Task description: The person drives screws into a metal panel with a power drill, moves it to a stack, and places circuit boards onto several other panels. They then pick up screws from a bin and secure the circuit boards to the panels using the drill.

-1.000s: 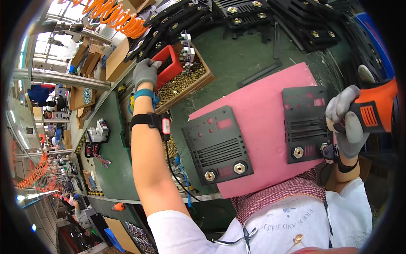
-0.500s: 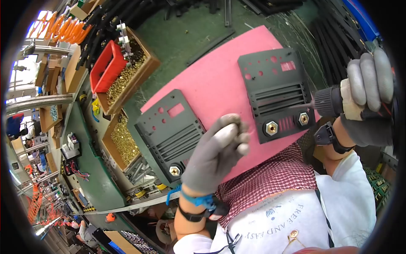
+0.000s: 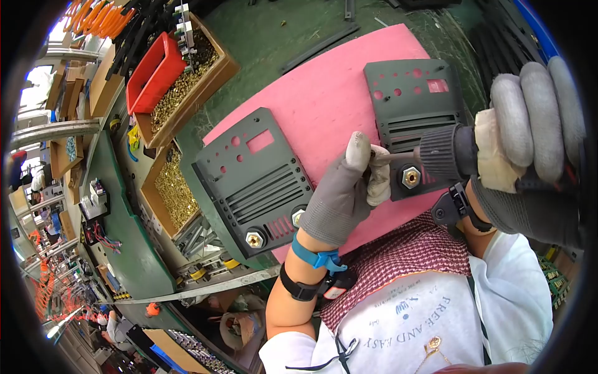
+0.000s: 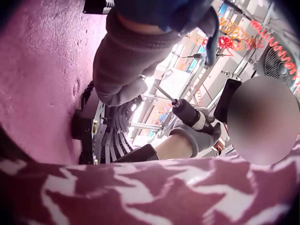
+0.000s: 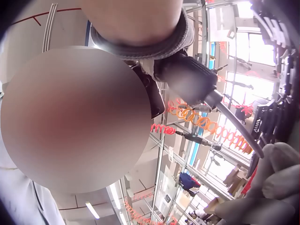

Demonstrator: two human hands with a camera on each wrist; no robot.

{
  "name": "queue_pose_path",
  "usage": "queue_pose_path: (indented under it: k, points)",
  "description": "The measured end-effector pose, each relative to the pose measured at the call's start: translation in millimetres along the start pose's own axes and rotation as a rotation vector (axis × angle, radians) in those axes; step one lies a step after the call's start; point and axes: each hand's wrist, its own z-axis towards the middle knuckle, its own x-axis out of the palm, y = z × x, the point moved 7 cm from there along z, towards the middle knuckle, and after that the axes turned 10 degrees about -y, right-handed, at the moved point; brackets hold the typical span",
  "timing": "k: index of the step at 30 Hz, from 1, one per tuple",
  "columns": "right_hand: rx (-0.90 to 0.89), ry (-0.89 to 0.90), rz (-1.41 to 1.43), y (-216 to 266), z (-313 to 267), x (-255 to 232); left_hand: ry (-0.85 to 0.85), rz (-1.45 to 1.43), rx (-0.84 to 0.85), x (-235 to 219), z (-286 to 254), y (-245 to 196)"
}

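My gloved right hand (image 3: 529, 124) grips a power drill (image 3: 445, 153) with a dark ribbed chuck and a long thin bit (image 5: 239, 124). My gloved left hand (image 3: 342, 199) has its thumb and curled fingers together right at the bit's tip, pinching something small; I cannot tell what it is. Behind the bit lies a black slotted panel (image 3: 414, 93) with a brass hex fitting (image 3: 410, 177), its lower right hidden by the drill. A second black panel (image 3: 249, 168) lies left of the left hand, with two brass fittings near its lower edge.
Both panels lie on a pink foam sheet (image 3: 311, 100) over the green bench (image 3: 268, 43). At the left stand a red bin (image 3: 156, 71) in a wooden box (image 3: 208, 84) of small brass parts and another box (image 3: 177, 187) of brass pieces. Black strips (image 3: 321, 47) lie behind.
The left hand has left the red bin and come across to the drill bit. The right hand's drill has tilted and moved left, over the right panel.
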Motion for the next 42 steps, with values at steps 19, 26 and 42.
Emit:
queue_pose_path:
  k: [19,26,42]
  points:
    - [0.042,-0.005,-0.050,-13,3,4,-0.054,0.147,0.055,7,-1,-1]
    - [0.080,-0.015,-0.211,-36,12,7,-0.548,0.976,0.392,-2,-13,-22]
    - [0.027,0.046,-0.289,-66,13,20,-0.541,0.934,0.448,-5,6,0]
